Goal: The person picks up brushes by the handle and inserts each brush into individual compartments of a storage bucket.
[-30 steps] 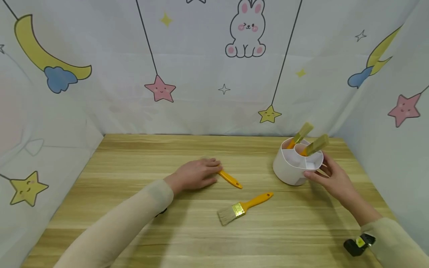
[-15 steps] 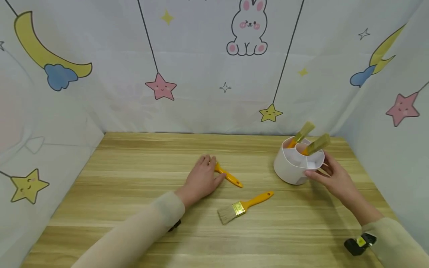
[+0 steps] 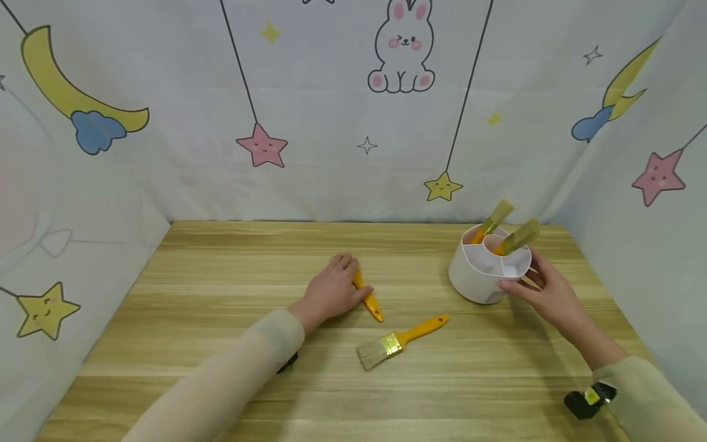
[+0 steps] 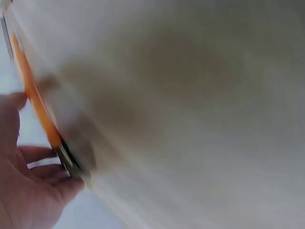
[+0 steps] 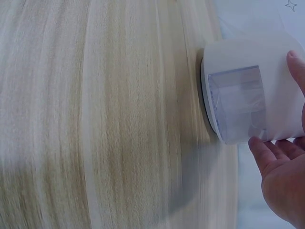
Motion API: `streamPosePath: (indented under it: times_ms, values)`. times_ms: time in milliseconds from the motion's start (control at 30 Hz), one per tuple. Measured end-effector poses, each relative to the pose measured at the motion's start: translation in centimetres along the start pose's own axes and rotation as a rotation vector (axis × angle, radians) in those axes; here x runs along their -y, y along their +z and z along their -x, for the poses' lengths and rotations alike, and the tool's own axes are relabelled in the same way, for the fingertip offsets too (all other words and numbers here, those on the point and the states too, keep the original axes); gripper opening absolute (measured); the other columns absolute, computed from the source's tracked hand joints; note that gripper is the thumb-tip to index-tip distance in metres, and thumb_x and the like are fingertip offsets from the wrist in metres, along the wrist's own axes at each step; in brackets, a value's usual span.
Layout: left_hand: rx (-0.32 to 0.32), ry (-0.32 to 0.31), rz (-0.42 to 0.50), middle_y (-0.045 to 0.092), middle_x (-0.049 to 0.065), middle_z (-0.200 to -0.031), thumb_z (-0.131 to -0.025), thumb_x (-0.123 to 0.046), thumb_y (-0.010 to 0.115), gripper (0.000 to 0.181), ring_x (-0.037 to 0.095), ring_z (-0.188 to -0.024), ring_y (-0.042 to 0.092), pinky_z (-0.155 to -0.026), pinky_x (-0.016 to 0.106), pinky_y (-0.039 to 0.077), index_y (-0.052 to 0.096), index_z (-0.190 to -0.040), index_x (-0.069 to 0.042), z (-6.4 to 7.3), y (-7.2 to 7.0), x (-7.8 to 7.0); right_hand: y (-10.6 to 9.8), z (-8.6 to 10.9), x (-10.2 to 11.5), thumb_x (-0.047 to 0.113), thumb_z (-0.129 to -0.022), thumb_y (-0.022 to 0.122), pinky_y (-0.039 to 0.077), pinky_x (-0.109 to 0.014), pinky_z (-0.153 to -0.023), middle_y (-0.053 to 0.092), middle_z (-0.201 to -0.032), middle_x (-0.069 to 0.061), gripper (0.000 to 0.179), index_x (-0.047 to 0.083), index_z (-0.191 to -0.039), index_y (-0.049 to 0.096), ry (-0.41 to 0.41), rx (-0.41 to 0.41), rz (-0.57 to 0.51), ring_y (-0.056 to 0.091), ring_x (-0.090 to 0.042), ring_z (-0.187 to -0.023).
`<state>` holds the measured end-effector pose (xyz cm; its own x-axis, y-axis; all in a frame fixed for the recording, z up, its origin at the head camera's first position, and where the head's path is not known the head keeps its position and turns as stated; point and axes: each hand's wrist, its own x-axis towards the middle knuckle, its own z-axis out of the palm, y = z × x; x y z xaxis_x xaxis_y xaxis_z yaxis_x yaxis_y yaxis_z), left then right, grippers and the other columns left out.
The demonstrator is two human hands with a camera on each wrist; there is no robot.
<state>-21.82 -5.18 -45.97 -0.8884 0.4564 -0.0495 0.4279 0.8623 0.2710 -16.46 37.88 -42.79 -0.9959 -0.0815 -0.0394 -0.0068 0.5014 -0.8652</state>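
Observation:
My left hand point(image 3: 333, 286) grips a paintbrush point(image 3: 372, 304) near the middle of the table. In the left wrist view its thumb touches the orange handle point(image 4: 35, 95) and its fingers lie at the metal ferrule point(image 4: 67, 161); the bristles are mostly hidden. At the right, my right hand point(image 3: 554, 299) holds a white round divided organizer point(image 3: 476, 279) by its side, thumb in front and fingers behind. Two paintbrushes stand in it bristles up, one in a back compartment point(image 3: 499, 213) and one in the round centre cup point(image 3: 521, 236). The right wrist view shows the organizer's clear drawer point(image 5: 238, 102).
Another paintbrush point(image 3: 400, 342) lies on the wooden table point(image 3: 221, 264) in front of my hands, bristles to the left. A white printed curtain point(image 3: 331, 190) stands behind the table and along both sides.
My left hand has turned and settled on the paintbrush, whose handle end has swung left and toward me. The right hand and the organizer have stayed in place.

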Motion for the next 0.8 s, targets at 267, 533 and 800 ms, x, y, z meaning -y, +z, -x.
streamPosePath:
  times_ms: [267, 533, 800]
  values:
    - [0.173, 0.181, -0.004, 0.030, 0.014, -0.174, -0.107, -0.051, 0.062, 0.077, 0.032, -0.161, 0.028, -0.127, 0.047, 0.033, 0.039, -0.166, -0.006, -0.6, -2.2, 3.0, 0.0, 0.1, 0.2, 0.020, -0.103, 0.075, 0.045, -0.001, -0.090, 0.017, -0.173, -0.030, 0.104, 0.007, -0.172, -0.002, -0.004, 0.005, 0.002, 0.027, -0.057, -0.154]
    - [0.221, 0.277, -0.076, 0.030, 0.007, -0.175, -0.107, -0.055, 0.060, 0.076, 0.026, -0.162, 0.027, -0.127, 0.049, 0.034, 0.039, -0.167, -0.015, -0.8, -3.4, 4.3, 0.0, 0.1, 0.4, 0.021, -0.104, 0.075, 0.045, -0.001, -0.090, 0.017, -0.173, -0.030, 0.104, 0.007, -0.172, -0.003, 0.005, 0.011, 0.010, 0.026, -0.056, -0.154]
    - [0.153, 0.266, -0.081, 0.032, 0.009, -0.174, -0.102, -0.062, 0.063, 0.086, 0.030, -0.161, 0.029, -0.128, 0.048, 0.032, 0.035, -0.169, -0.014, -0.7, -2.9, 4.3, 0.0, 0.1, 0.6, 0.022, -0.104, 0.074, 0.045, -0.001, -0.089, 0.016, -0.173, -0.031, 0.104, 0.006, -0.172, -0.003, 0.012, 0.012, 0.014, 0.026, -0.057, -0.154]
